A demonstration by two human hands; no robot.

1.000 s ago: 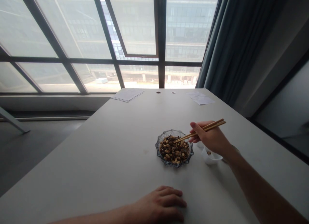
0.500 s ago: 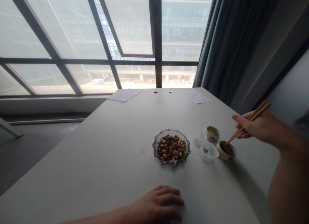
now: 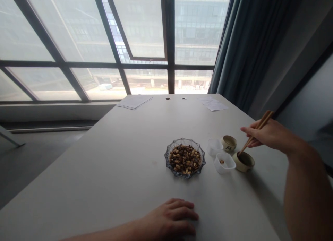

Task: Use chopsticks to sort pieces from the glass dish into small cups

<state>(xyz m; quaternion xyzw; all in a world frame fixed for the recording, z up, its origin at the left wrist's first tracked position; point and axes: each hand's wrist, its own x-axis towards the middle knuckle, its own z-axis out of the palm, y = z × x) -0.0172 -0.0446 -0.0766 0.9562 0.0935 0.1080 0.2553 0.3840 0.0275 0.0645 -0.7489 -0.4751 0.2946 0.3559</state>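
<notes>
My right hand [image 3: 265, 133] is closed around a pair of wooden chopsticks [image 3: 256, 132]. Their tips reach the left inner rim of the nearer beige ceramic cup [image 3: 244, 166], whose inside is dark; whether the tips pinch anything cannot be made out. Left of that cup stands a clear plastic container [image 3: 225, 168] with a small brownish piece in it. Resting on the table near its front edge, my left hand [image 3: 173, 218] is open and holds nothing. Ahead of it sits a scalloped glass bowl [image 3: 168, 166] filled with brown nuts or seeds [image 3: 184, 159].
A second clear container [image 3: 214, 147] and a second beige cup [image 3: 229, 144] stand just behind the nearer pair. Paper sheets lie at the far left [image 3: 134, 102] and a paper [image 3: 213, 104] at the far right of the white table [image 3: 117, 171]. Windows and a dark curtain [image 3: 239, 43] are beyond.
My right hand has shifted left with the chopsticks, and their tips have moved from inside the nearer cup to its left rim. My left hand stays where it was.
</notes>
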